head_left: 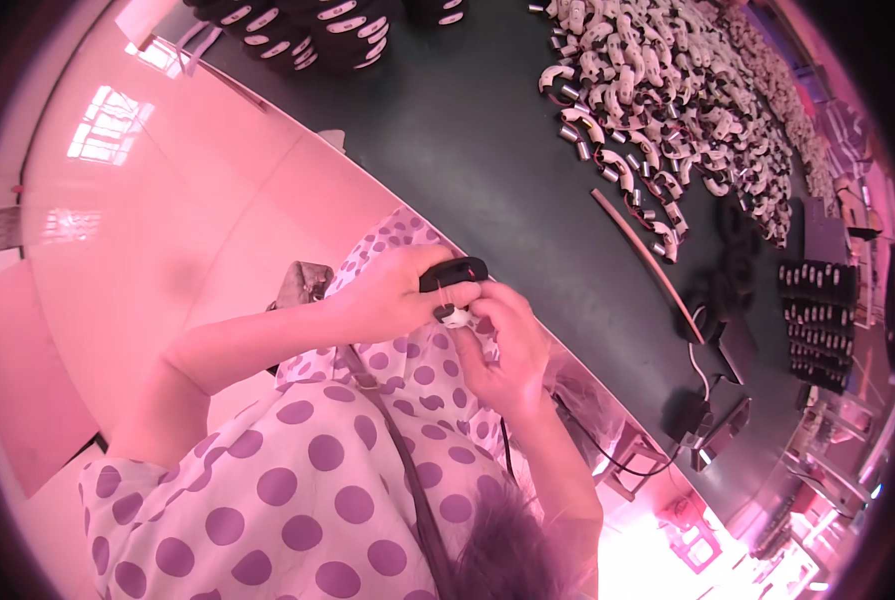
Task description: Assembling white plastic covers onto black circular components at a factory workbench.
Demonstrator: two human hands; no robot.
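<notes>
My left hand (387, 292) is closed round a black, rounded plastic casing (453, 272), just in front of the table edge. Thin reddish wires seem to run down from the casing. Below it, a small white part (454, 317) with a dark end sits between my two hands. The fingers of my right hand (512, 345) are bent and pinch this white part from the right. The fingertips of both hands nearly meet, and the fingers cover much of the white part.
A dark green table (467, 130) crosses the view diagonally. A large heap of curved white parts with small metal cylinders (657, 90) lies on it. Black casings (337, 30) are stacked at the far left, more black pieces (817, 325) at right. A thin strip (647, 262) lies between.
</notes>
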